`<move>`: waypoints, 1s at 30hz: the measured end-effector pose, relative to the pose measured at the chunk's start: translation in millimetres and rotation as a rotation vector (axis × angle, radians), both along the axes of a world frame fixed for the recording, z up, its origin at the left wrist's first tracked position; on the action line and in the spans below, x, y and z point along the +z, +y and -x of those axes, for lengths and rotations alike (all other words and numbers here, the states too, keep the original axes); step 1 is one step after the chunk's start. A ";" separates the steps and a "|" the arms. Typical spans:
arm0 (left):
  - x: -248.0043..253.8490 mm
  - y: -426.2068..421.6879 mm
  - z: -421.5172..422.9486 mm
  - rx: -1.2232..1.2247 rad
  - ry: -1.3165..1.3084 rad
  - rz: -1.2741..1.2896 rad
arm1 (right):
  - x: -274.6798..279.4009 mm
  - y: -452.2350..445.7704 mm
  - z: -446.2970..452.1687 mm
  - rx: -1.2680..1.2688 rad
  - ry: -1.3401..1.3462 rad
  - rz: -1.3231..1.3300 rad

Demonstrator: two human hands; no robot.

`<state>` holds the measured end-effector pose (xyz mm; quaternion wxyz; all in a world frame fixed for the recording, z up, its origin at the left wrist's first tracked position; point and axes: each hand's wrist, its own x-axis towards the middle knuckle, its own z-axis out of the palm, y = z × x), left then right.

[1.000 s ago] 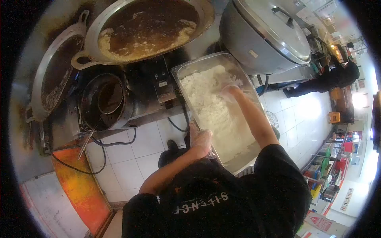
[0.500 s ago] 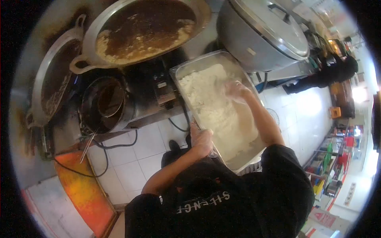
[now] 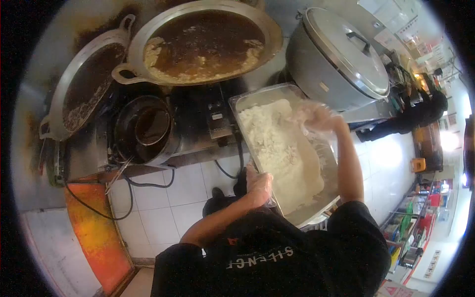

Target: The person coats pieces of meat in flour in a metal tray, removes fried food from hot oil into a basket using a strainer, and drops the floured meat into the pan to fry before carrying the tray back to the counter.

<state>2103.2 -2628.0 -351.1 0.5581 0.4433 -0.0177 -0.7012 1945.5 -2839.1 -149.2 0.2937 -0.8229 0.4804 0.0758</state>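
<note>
A deep rectangular metal tray [image 3: 308, 216] holds a bed of white flour-like powder [image 3: 277, 143], lumpy on the left side. My left hand [image 3: 259, 188], in a clear plastic glove, is closed on the tray's near left rim. Above the tray's far right part, my right hand [image 3: 316, 119] is raised, also in a clear loose glove; motion blurs its fingers, so what it holds, if anything, is not clear.
A wide pan of brown oil [image 3: 208, 44] with pale foam stands at the back, a second one [image 3: 89, 89] left of it. A dark pot [image 3: 143, 128] holds a ladle. A large lidded cooker [image 3: 341, 59] stands behind the tray. A person in dark clothes [image 3: 420, 114] is far right.
My right hand has lifted out of the powder and moved right, above the tray. My left hand stays on the rim. The whole view has shifted a little.
</note>
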 end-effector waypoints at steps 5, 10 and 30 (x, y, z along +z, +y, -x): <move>14.9 0.2 9.4 0.061 -0.162 0.007 | 90.9 -16.2 -65.2 0.273 -0.560 0.258; 34.4 -3.0 -4.6 -0.024 0.076 -0.114 | 138.7 -38.1 -164.4 0.387 -0.349 0.472; 62.2 -6.3 -13.1 0.012 0.011 -0.036 | 114.7 -32.9 -106.7 0.176 -0.250 0.307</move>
